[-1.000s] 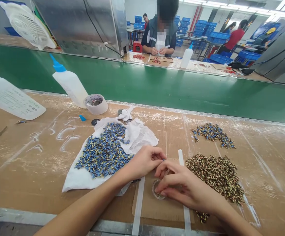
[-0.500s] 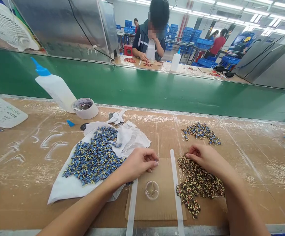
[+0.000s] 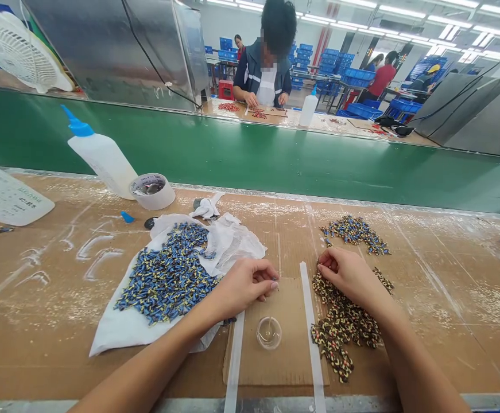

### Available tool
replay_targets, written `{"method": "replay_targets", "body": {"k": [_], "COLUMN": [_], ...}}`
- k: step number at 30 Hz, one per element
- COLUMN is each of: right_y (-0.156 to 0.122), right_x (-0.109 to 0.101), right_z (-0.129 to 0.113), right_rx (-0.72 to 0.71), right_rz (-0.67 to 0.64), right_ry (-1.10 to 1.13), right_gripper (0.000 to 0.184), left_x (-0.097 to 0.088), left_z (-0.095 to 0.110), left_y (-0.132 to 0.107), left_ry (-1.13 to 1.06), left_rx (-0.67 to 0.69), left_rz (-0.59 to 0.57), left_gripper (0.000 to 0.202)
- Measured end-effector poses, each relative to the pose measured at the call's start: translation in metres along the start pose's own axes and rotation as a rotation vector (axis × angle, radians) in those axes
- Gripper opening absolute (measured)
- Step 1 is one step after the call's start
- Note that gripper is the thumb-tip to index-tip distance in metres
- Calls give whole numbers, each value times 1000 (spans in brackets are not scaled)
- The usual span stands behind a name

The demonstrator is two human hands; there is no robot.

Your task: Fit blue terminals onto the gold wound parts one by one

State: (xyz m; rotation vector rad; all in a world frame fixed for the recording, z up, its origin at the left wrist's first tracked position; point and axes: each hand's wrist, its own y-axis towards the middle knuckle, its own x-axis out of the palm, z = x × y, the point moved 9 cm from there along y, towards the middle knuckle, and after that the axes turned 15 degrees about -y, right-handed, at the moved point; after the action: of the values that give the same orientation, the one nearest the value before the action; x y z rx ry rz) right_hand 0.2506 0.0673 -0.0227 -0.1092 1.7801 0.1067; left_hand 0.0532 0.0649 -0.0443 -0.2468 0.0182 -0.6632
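My left hand [image 3: 250, 284] hovers over the taped cardboard piece [image 3: 293, 355], its thumb and forefinger pinched at a tiny thing too small to name. Below it stands a small clear cup [image 3: 269, 334] with a thin stick-like thing in it. On a white cloth [image 3: 107, 338] to the left lies a heap of small blue-and-yellow pieces [image 3: 163, 281]. My right hand [image 3: 348, 275] is at the upper edge of a pile of small black-and-cream pieces [image 3: 344, 324], fingertips closed together; what they hold is hidden.
A smaller pile of blue-and-yellow pieces with dark parts [image 3: 355, 232] lies beyond my right hand. At the left are a blue-capped squeeze bottle [image 3: 105, 160], a tape roll [image 3: 152, 195] and a lying white bottle [image 3: 11, 192]. Across a green strip [image 3: 232, 152] sits a co-worker [image 3: 262, 74].
My right hand has shifted slightly left and up along the pile's edge. My left hand stays nearly in place. The co-worker opposite has lowered a hand from the face to the table.
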Motion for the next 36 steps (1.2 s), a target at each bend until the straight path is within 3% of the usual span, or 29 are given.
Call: {"method": "replay_targets", "body": {"k": [11,15,20,28,36], "right_y": [4,4,1,-3,-6], "right_x": [0,-7,1,15,24], "right_z": [-3,-9,-37,-63,-70], "right_rx": [4,58,55,94,119], "right_rz": [74,122,67,11,6], "right_ry": [55,349,769,1001,1030], "right_gripper": [3,13,22,23,25], "left_x": [-10,-17,-22,-10,-5], "left_z": [8,23,46,48,42], "left_y": [-3,-7,-15,-17,-15], "left_ry": [7,135,435,563,668], "left_rx": [67,158,313,394,380], "left_rz": [98,172,274,238,218], "left_gripper": [16,17,16,12,15]}}
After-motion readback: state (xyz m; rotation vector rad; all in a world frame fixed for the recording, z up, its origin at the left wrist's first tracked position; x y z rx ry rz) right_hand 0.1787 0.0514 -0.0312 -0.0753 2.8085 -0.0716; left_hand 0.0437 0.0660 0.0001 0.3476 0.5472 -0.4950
